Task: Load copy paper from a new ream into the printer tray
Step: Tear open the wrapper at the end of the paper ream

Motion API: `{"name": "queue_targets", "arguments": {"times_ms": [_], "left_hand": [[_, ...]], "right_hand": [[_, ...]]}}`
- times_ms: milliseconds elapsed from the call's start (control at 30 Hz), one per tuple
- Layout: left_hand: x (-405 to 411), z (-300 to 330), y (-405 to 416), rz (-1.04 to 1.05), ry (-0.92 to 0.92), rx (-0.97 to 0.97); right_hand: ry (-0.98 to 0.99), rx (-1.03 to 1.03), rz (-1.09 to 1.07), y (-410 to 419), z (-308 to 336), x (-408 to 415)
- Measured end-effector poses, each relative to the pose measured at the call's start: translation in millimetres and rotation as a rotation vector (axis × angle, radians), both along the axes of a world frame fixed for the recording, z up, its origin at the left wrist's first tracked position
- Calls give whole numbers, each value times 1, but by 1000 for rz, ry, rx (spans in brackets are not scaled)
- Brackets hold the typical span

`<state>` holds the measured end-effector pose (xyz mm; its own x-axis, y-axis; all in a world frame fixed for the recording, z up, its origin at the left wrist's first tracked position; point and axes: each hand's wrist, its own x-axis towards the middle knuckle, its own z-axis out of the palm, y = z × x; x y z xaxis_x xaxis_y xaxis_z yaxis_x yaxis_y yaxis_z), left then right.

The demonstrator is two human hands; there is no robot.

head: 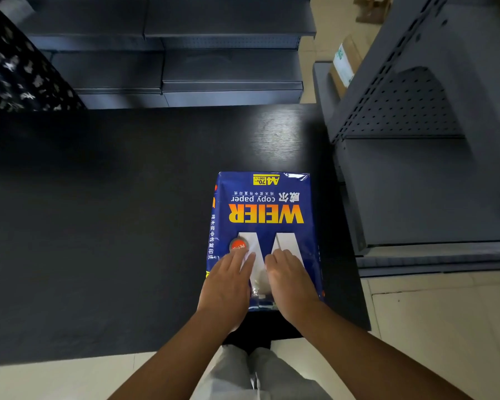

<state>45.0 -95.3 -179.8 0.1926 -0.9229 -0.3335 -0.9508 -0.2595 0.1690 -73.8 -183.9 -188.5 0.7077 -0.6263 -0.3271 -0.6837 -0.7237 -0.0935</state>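
Note:
A blue wrapped ream of copy paper (266,215), with yellow lettering and a large white W, lies flat on the dark table (113,226) near its right front corner. My left hand (228,287) rests palm down on the ream's near left part, fingers together and stretched forward. My right hand (289,281) lies flat beside it on the near right part. Both hands press on top of the wrapper; neither grips it. The wrapper looks sealed. No printer or tray is in view.
Grey metal shelving (214,67) runs behind the table. A second grey shelf unit (416,140) with perforated panels stands close to the right. A cardboard box (344,64) sits between the units. A dark patterned cloth (18,73) is at far left. Pale floor tiles lie below.

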Motion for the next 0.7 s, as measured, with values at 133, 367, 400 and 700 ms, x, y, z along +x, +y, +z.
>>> {"name": "queue_targets", "arguments": {"times_ms": [133,367,400,700], "left_hand": [[-4,8,0,-4,26,22],[-5,5,-2,66,80,17],[-6,4,-3,76,81,24],[-10,6,-9,97,48,68]], "right_hand": [[71,-57,74,7,8,-4],[34,-29,113,14,15,-18],[9,-39,112,16,15,-21],[-18,-9,140,28,26,-45]]}}
